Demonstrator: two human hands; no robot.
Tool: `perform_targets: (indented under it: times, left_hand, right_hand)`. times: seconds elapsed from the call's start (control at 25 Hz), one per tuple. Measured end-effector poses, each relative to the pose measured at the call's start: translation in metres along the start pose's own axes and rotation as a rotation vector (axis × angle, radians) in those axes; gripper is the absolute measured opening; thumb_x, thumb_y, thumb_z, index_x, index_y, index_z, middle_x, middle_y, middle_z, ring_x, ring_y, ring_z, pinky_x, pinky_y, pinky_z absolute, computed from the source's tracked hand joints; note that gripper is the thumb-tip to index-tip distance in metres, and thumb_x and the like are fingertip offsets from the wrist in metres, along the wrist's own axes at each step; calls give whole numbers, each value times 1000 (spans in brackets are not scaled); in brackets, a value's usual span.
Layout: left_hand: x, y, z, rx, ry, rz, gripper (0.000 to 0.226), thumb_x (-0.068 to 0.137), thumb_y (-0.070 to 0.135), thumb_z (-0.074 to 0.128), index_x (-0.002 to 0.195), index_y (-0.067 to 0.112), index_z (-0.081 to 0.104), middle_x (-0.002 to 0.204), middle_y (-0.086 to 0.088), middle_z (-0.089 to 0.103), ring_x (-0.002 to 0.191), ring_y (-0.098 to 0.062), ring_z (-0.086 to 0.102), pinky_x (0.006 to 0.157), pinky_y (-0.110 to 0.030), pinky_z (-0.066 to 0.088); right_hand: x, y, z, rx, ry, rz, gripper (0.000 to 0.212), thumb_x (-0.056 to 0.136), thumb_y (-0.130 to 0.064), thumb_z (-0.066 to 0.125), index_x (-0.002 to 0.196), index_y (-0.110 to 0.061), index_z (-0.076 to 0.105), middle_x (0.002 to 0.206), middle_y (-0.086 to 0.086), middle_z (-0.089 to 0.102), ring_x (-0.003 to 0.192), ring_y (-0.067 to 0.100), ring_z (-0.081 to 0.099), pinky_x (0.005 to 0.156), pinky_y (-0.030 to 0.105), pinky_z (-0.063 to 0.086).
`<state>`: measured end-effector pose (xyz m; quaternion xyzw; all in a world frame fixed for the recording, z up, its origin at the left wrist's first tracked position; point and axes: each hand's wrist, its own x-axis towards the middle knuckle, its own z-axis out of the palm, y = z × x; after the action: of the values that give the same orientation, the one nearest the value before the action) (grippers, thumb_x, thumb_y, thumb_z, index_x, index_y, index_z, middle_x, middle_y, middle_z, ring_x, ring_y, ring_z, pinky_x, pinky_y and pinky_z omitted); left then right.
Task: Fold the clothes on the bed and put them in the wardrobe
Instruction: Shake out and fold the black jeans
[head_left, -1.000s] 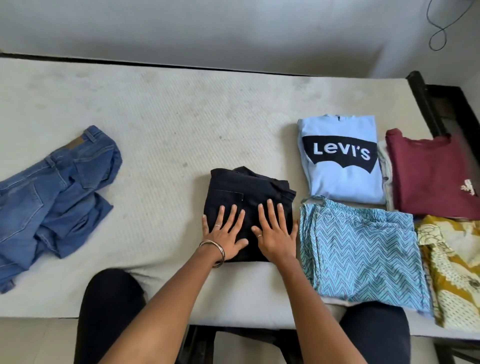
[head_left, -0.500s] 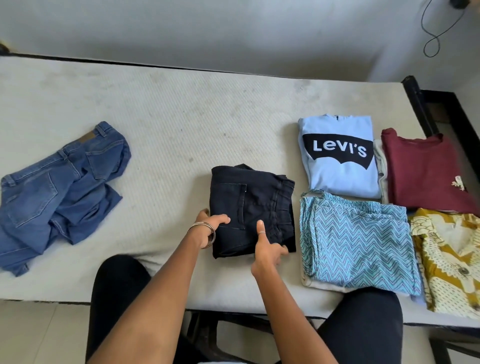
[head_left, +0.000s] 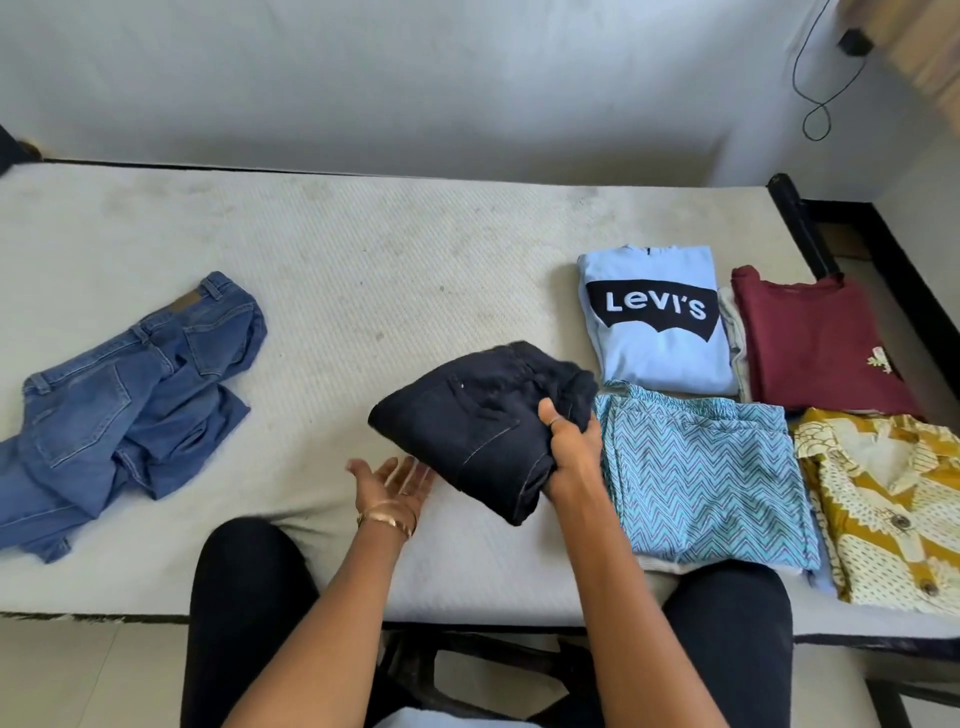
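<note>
Crumpled blue jeans (head_left: 124, 400) lie unfolded at the left of the bed (head_left: 363, 270). Near the middle, the left hand (head_left: 395, 483) is palm up, fingers spread and relaxed, just beside a folded bundle of dark navy jeans (head_left: 467, 421). The right hand (head_left: 571, 447) grips that bundle's right edge, thumb on top, lifting it tilted. Folded clothes sit at right: a light blue Levi's shirt (head_left: 654, 322) and a zigzag-patterned garment (head_left: 701, 467).

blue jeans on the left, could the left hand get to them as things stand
Probably yes. The left hand is open, palm up and holding nothing, and only bare mattress lies between it and the crumpled blue jeans. The right hand grips the folded dark jeans.
</note>
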<state>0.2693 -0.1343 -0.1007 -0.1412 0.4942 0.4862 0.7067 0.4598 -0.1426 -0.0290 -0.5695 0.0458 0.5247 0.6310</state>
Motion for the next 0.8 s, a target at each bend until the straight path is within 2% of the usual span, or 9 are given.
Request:
perform_targets:
  times: [0.08, 0.16, 0.28, 0.36, 0.44, 0.52, 0.6, 0.72, 0.8]
  left_hand:
    - [-2, -4, 17, 24, -58, -70, 50, 95, 52, 41, 107, 8, 63, 124, -19, 57, 108, -38, 58, 87, -49, 51]
    - [-12, -3, 35, 131, -218, -33, 44, 91, 43, 42, 91, 16, 77, 120, -12, 62, 98, -33, 65, 71, -39, 58]
    - [-19, 7, 54, 250, -531, -206, 77, 83, 78, 31, 120, 20, 67, 129, -8, 62, 114, -32, 61, 84, -45, 56]
    - [-35, -4, 81, 528, -628, -312, 87, 74, 80, 37, 127, 16, 62, 130, -11, 61, 118, -31, 59, 86, -43, 55]
    - [-53, -37, 112, 981, -711, -265, 66, 76, 68, 53, 116, 18, 68, 119, -5, 68, 107, -23, 65, 76, -35, 57]
    - [-61, -80, 139, 1397, -711, -85, 52, 72, 49, 75, 115, 21, 65, 115, 0, 70, 102, -19, 67, 73, -32, 55]
    - [-57, -129, 155, 1476, -688, 122, 52, 68, 35, 82, 114, 20, 61, 115, -1, 69, 100, -20, 67, 81, -36, 56]
    - [-40, -176, 167, 1510, -519, 345, 60, 59, 41, 76, 113, 21, 60, 113, -1, 68, 99, -20, 65, 90, -36, 52]
    - [-27, -196, 162, 1596, -394, 314, 67, 69, 40, 74, 127, 16, 50, 125, -6, 60, 107, -25, 60, 94, -36, 49]
  right_hand:
    - [-7, -30, 0, -96, -146, -13, 49, 84, -5, 74, 128, -16, 57, 113, 11, 70, 89, 26, 73, 66, 36, 60]
    - [-8, -60, -12, -189, -280, -39, 45, 82, -8, 75, 125, -14, 61, 114, 13, 71, 95, 29, 72, 73, 38, 60]
    - [-3, -102, -53, -317, -387, -105, 43, 83, -10, 74, 124, -14, 62, 117, 13, 70, 101, 30, 70, 80, 40, 59]
    - [4, -133, -92, -458, -383, -173, 45, 81, -14, 76, 123, -19, 63, 118, 12, 69, 102, 29, 69, 85, 42, 58]
    - [18, -161, -129, -657, -331, -307, 56, 77, -25, 80, 129, -25, 60, 123, 6, 68, 113, 27, 65, 98, 48, 52]
    - [34, -182, -161, -860, -245, -444, 71, 71, -49, 82, 135, -32, 55, 129, -2, 64, 124, 22, 57, 108, 48, 44]
    - [54, -204, -195, -932, -188, -495, 79, 64, -67, 77, 134, -41, 52, 134, -5, 60, 130, 20, 51, 110, 48, 41]
    - [76, -220, -229, -989, -140, -528, 70, 79, -58, 71, 141, -37, 46, 143, -3, 53, 135, 19, 46, 113, 45, 37]
    - [93, -210, -237, -1223, -49, -459, 74, 89, -50, 64, 152, -26, 32, 150, 5, 44, 139, 26, 40, 114, 43, 33]
